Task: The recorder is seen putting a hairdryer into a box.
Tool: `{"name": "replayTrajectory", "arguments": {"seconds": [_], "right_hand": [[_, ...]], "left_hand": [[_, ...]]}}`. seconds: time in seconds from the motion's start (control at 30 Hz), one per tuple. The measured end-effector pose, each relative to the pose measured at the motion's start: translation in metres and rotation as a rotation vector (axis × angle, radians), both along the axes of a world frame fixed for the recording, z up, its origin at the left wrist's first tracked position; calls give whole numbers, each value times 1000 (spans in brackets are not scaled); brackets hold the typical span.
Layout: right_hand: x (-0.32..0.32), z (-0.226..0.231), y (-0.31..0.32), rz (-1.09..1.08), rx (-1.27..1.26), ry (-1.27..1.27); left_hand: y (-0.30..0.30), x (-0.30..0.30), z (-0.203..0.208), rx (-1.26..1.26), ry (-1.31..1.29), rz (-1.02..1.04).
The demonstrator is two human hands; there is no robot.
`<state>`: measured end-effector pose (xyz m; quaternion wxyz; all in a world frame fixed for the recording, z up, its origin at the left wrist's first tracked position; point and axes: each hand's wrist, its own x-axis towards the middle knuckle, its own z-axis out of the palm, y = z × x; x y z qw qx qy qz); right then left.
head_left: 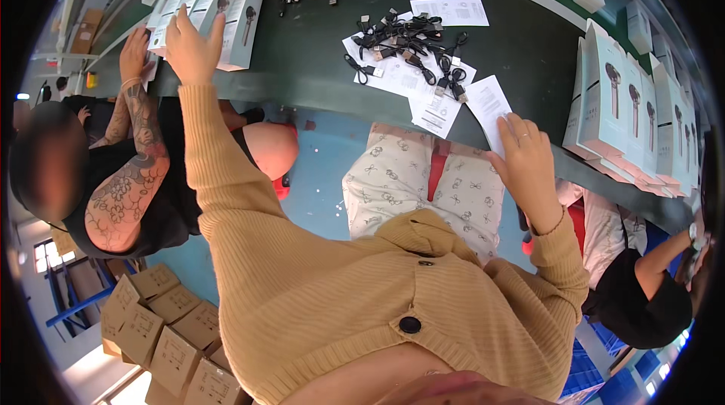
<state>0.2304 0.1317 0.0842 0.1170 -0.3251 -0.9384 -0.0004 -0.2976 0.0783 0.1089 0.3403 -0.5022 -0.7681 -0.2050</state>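
Tan cardigan [332,299] foremost, then the counter [521,35]: white boxes [242,39] stand along its left and right ends, seemingly done; left hand [195,50] spread wide at the left ones, right hand [526,154] at a near-edge leaflet [488,103], grip unclear; loose cables [400,31] apparently remain.

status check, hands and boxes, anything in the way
Left hand open at the left-side white boxes. Right hand at near end of rightmost sheet. Cable pile between hands. Co-worker's hand close beside left hand.
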Motion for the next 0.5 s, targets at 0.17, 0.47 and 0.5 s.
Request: {"name": "replayTrajectory", "arguments": {"seconds": [0.17,0.47,0.5], "right_hand": [[8,-6,-7,-17,-60,73],[25,3,2,-39,-323,275],[28,2,4,-34,-334,297]], "left_hand": [[11,-21,-7,-315,-37,314],[-20,49,13,33,-664,-124],[-25,85,22,119,-952,-329]]}}
